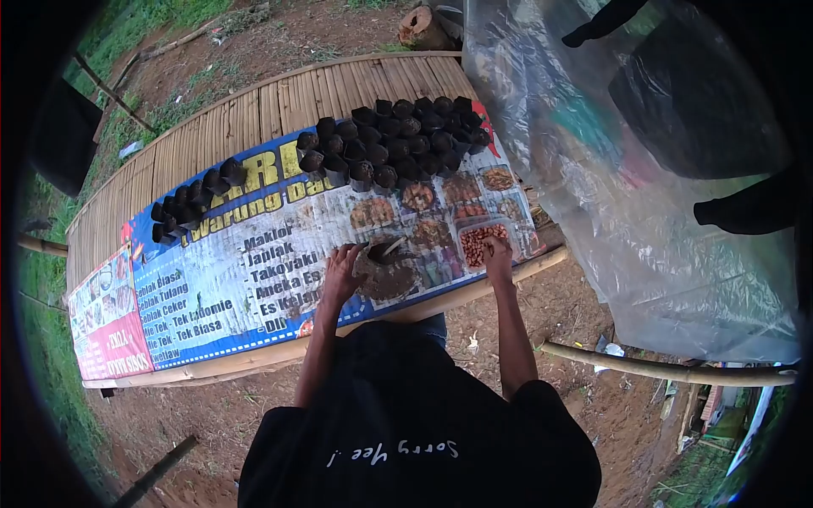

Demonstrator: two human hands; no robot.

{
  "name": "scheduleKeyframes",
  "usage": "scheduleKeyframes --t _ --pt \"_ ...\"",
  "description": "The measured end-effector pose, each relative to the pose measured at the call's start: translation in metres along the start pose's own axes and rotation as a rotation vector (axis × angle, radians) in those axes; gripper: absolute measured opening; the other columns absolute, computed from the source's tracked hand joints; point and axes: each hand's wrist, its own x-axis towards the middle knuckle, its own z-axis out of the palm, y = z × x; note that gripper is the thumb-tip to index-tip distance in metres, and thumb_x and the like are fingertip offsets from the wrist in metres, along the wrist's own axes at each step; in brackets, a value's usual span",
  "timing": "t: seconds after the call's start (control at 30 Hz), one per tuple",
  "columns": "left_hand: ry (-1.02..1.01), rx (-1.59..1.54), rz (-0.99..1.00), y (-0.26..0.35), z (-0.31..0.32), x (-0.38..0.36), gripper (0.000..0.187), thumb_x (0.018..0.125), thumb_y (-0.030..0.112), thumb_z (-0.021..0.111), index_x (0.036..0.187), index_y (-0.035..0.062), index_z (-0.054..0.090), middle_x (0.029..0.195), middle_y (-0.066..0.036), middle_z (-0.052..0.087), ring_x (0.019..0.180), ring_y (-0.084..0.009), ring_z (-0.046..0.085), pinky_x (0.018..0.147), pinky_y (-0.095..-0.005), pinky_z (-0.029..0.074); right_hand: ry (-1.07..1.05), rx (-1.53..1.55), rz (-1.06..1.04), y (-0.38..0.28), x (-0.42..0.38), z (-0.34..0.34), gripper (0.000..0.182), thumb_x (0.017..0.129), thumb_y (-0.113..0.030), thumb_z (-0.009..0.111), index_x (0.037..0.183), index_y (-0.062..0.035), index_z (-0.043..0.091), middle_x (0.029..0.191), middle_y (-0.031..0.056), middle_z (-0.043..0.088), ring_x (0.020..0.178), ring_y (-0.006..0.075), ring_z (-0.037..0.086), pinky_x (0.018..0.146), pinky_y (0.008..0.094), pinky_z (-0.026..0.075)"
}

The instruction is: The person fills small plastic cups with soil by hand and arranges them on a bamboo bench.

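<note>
My left hand (345, 267) rests on the banner with its fingers spread, beside a small black planting bag (383, 252). A pale, stick-like piece (393, 245) shows at that bag's mouth. Dark loose soil (389, 284) lies spread just right of the hand. Over a clear plastic box (462, 227), my right hand (498, 256) reaches down with its fingers pinched together. Reddish-brown seeds that look like peanuts (479, 242) fill the box. Whatever the right fingertips hold is hidden.
Many soil-filled black bags (398, 140) stand grouped at the table's back right, with a smaller cluster (195, 196) at left. A printed banner (212, 296) covers the bamboo table (279, 106). Clear plastic sheeting (584, 229) hangs at right, near a bamboo pole (669, 371).
</note>
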Motion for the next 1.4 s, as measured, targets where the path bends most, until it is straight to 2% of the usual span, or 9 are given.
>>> scheduleKeyframes --t 0.2,0.43,0.6,0.8,0.87,1.0,1.1,1.2,1.4 --pt "-0.043 -0.001 0.012 -0.004 0.005 0.012 0.076 0.058 0.013 0.080 0.128 0.0159 0.050 0.121 -0.009 0.050 0.110 -0.0326 0.047 0.094 -0.0432 0.039 0.001 0.210 0.037 0.007 0.010 -0.002 0.016 0.080 -0.003 0.065 0.095 -0.0075 0.064 0.082 0.0083 0.068 0.076 0.0233 0.066 0.076 0.0386 0.049" --pt "-0.117 -0.032 0.028 -0.009 0.018 0.025 0.076 0.057 0.016 0.082 0.126 0.0199 0.052 0.120 -0.009 0.050 0.110 -0.0318 0.048 0.091 -0.0442 0.038 0.081 0.041 -0.082 0.009 0.020 -0.015 0.012 0.080 -0.012 0.070 0.090 -0.0066 0.068 0.078 0.0090 0.068 0.071 0.0188 0.066 0.064 0.0296 0.049" --pt "-0.127 -0.022 -0.007 -0.010 0.023 0.030 0.073 0.058 0.020 0.083 0.124 0.0195 0.052 0.118 -0.009 0.050 0.109 -0.0318 0.048 0.089 -0.0449 0.039 0.179 0.483 0.080 -0.003 0.026 -0.020 0.021 0.083 -0.018 0.072 0.091 0.0015 0.069 0.077 0.0070 0.069 0.070 0.0111 0.063 0.066 0.0252 0.050" --pt "-0.055 -0.034 -0.001 -0.002 0.019 0.025 0.067 0.060 0.024 0.082 0.120 0.0172 0.053 0.116 -0.009 0.050 0.108 -0.0322 0.050 0.087 -0.0445 0.040 -0.218 0.651 0.067 -0.101 0.003 -0.022 0.021 0.082 -0.015 0.071 0.095 0.0015 0.069 0.087 0.0064 0.070 0.080 0.0110 0.065 0.071 0.0260 0.050" --pt "-0.058 -0.058 -0.023 -0.004 0.021 0.022 0.064 0.061 0.024 0.081 0.119 0.0168 0.053 0.115 -0.010 0.050 0.107 -0.0326 0.050 0.087 -0.0440 0.040 -0.458 0.570 -0.055 -0.143 -0.007 -0.017 0.018 0.082 -0.014 0.070 0.094 -0.0005 0.068 0.087 0.0079 0.070 0.078 0.0135 0.066 0.073 0.0263 0.050" --pt "-0.037 -0.064 -0.037 -0.002 0.019 0.022 0.063 0.062 0.023 0.080 0.119 0.0168 0.054 0.115 -0.011 0.050 0.107 -0.0328 0.050 0.087 -0.0433 0.040 -0.555 0.487 -0.145 -0.188 -0.022 0.021 0.012 0.081 -0.011 0.070 0.087 -0.0017 0.066 0.078 0.0084 0.067 0.078 0.0193 0.065 0.074 0.0306 0.050" --pt "-0.023 -0.051 -0.018 -0.002 0.019 0.022 0.060 0.063 0.024 0.079 0.118 0.0162 0.056 0.115 -0.011 0.050 0.108 -0.0326 0.050 0.089 -0.0435 0.040 -0.292 0.017 -0.544 -0.205 -0.026 0.043 0.009 0.075 -0.008 0.068 0.080 -0.0024 0.063 0.068 0.0077 0.057 0.086 0.0273 0.054 0.075 0.0401 0.045" --pt "-0.066 -0.051 -0.043 0.001 0.012 0.022 0.059 0.064 0.026 0.079 0.118 0.0157 0.057 0.115 -0.011 0.050 0.109 -0.0323 0.049 0.091 -0.0434 0.039 -0.259 -0.208 -0.788 -0.203 -0.021 0.064 0.007 0.076 -0.010 0.064 0.081 -0.0049 0.064 0.072 0.0078 0.059 0.090 0.0249 0.053 0.078 0.0372 0.042" --pt "-0.011 -0.070 -0.037 -0.005 0.015 0.018 0.059 0.064 0.025 0.079 0.118 0.0156 0.057 0.118 -0.011 0.049 0.108 -0.0318 0.049 0.091 -0.0426 0.039 -0.236 -0.408 -0.883 -0.197 -0.020 0.083 0.011 0.078 -0.014 0.058 0.082 -0.0063 0.065 0.076 0.0080 0.062 0.099 0.0247 0.051 0.084 0.0368 0.039"
